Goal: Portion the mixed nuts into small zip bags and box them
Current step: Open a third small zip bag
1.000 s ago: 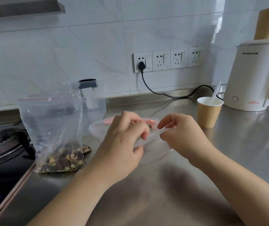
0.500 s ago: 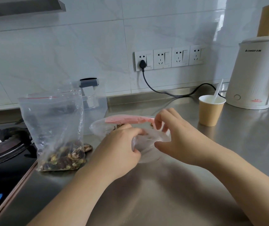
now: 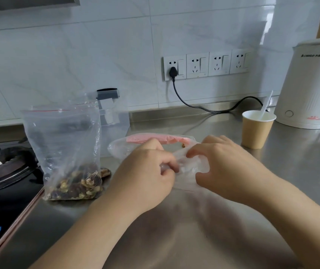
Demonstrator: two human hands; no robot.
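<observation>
I have both hands on a small clear plastic zip bag [image 3: 189,166] at the middle of the brushed steel counter [image 3: 194,239]; my left hand [image 3: 145,177] is clenched on its left side, thumb and fingers pinching the film, and my right hand [image 3: 231,167] grips its right side with the fingertips curled into the plastic; I judge I am working the mouth open or shut, though I cannot tell which; just beyond the hands lies a clear pouch with a pink strip along its top [image 3: 155,139] (a nut or two shows near its right end); the supply, a tall clear zip bag with a red seal line holding mixed nuts [image 3: 68,152], stands upright to the left, well apart from my hands; to do this step well I would hold the two lips level, pinch close to the seal rather than the slack film, and keep the mouth upward so nothing spills; for room, the near counter is bare and wide; on the left the black gas hob [image 3: 5,171] borders the counter edge right beside the nut bag; far right stand a brown paper cup with a white spoon [image 3: 257,131] and a white electric kettle [image 3: 310,84], so I would keep my right elbow in; no box is clearly in sight
</observation>
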